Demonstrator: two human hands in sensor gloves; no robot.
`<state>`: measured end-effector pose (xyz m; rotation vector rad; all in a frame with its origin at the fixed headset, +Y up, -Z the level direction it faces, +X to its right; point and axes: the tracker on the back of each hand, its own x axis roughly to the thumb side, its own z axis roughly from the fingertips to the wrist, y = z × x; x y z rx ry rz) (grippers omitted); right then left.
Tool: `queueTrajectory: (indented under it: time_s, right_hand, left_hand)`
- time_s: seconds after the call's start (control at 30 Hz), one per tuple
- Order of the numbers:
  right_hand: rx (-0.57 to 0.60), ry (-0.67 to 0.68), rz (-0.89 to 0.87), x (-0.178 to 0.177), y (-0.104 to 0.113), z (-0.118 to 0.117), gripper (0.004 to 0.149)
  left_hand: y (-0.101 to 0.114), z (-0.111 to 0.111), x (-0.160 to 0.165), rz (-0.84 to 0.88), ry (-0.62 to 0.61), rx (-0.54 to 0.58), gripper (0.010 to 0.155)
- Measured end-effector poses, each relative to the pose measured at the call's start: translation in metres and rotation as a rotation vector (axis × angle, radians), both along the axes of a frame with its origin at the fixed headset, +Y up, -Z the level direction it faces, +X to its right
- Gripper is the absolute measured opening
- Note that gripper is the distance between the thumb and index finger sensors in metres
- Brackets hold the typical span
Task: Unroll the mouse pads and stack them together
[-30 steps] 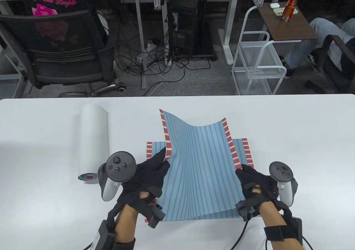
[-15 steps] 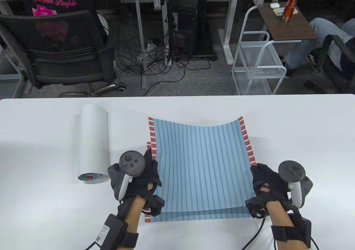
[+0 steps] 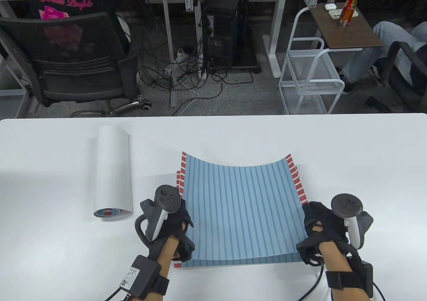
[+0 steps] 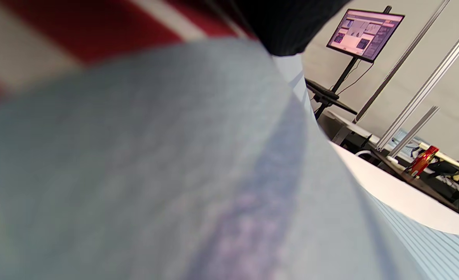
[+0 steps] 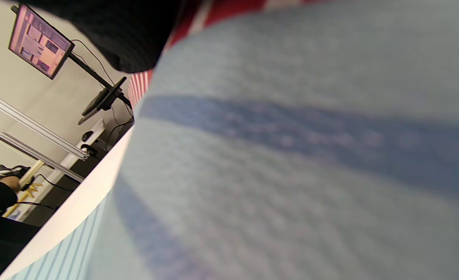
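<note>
A blue striped mouse pad [image 3: 242,211] with red-and-white edges lies over another pad of the same pattern [image 3: 178,265] at the table's front middle. Its far edge still curls upward. My left hand [image 3: 181,219] grips its left edge and my right hand [image 3: 312,216] grips its right edge. In both wrist views the pad's blue fabric [image 4: 175,175] [image 5: 291,155] fills the frame, blurred and very close. A rolled pad [image 3: 112,171], white outside, lies on the table to the left, apart from both hands.
The white table [image 3: 367,164] stretches right and left of the pads. Beyond its far edge are an office chair [image 3: 76,57], cables, a white wire cart [image 3: 310,80] and a small side table.
The lifted, twisted pad has been spread out and lowered onto the pad beneath. Both hands moved apart and toward me along its side edges. The far edge sank but stays curled.
</note>
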<state>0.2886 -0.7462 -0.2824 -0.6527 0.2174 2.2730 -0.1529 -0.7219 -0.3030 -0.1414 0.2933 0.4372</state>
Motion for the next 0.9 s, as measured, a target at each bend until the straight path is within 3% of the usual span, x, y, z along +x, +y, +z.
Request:
queueTrajectory:
  time_s: [0.57, 0.9]
  right_hand:
    - [-0.151, 0.021, 0.219, -0.006, -0.009, -0.003, 0.044]
    - [-0.177, 0.064, 0.387, -0.014, -0.008, -0.005, 0.057]
  left_hand:
    - [-0.026, -0.006, 0.008, -0.202, 0.03, -0.112, 0.059]
    - [-0.036, -0.007, 0.017, -0.404, 0.029, -0.099, 0.068]
